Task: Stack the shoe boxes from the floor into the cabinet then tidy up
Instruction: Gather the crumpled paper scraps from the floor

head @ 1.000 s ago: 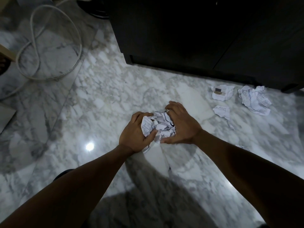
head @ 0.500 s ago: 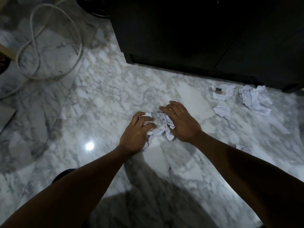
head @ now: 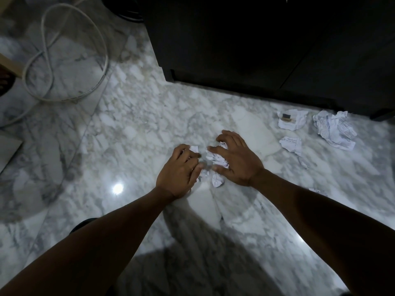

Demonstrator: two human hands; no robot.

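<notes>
1. I am working both hands low over the marble floor (head: 149,116), gathering crumpled paper (head: 215,160) into one wad. The left hand (head: 179,167) is curling its fingers around a scrap on its side; the right hand (head: 237,159) is half spread, fingers arched over the main clump and pressing it toward the left. Neither is fully closed, and the paper is lying between and under them, touching the floor.
2. I judge the cupped, facing pose is there to squeeze loose pieces together so one grab can carry them off.
3. No shoe boxes are showing on the floor; the dark cabinet (head: 256,50) is standing at the far side with its doors shut, so I take the stacking as done and the tidying as the step in hand.
4. More litter is waiting far right, near the cabinet's base: a scrap with a small dark item (head: 291,120), a big crumpled sheet (head: 333,131), a smaller torn piece (head: 291,144), and bits nearer to me.
5. The floor around my hands is open on the left and near sides. A looped cable (head: 64,60) is lying far left, well apart. The cabinet edge is limiting reach on the far side only.
</notes>
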